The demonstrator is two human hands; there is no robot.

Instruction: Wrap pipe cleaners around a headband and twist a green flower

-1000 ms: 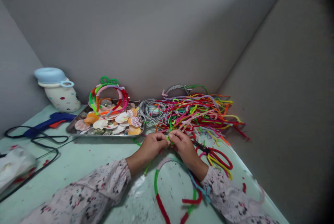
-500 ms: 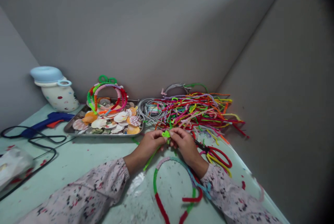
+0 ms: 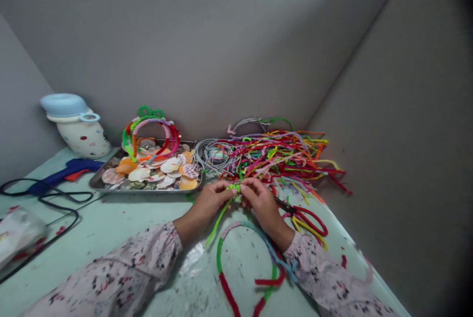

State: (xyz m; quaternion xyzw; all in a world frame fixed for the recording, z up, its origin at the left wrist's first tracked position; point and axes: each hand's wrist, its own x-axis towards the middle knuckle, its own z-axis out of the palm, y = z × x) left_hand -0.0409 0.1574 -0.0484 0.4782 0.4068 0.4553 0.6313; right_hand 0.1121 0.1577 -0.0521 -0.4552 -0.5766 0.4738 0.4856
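Note:
Between both hands, above the table, is a bright green pipe cleaner [image 3: 219, 222] bent into small loops at the fingertips. My left hand [image 3: 209, 205] pinches it from the left, and its straight tail hangs down below those fingers. From the right, my right hand [image 3: 260, 205] pinches the looped part between thumb and finger. On the table just below lies a headband [image 3: 220, 258] wrapped in pink, green, red and blue pipe cleaner. Red-handled scissors [image 3: 310, 219] lie beside my right wrist, their blades partly hidden.
A metal tray [image 3: 144, 190] of seashells holds several wrapped headbands [image 3: 135, 136]. Coiled grey wire [image 3: 216, 157] and a pile of coloured pipe cleaners [image 3: 281, 154] lie at the back. Leftward are a blue glue gun [image 3: 55, 177], its black cable and a cup [image 3: 83, 135] with a blue lid.
The looped green end has tilted flatter between my fingertips. Its tail has swung out and hangs more visibly below my left hand. Both hands keep their hold.

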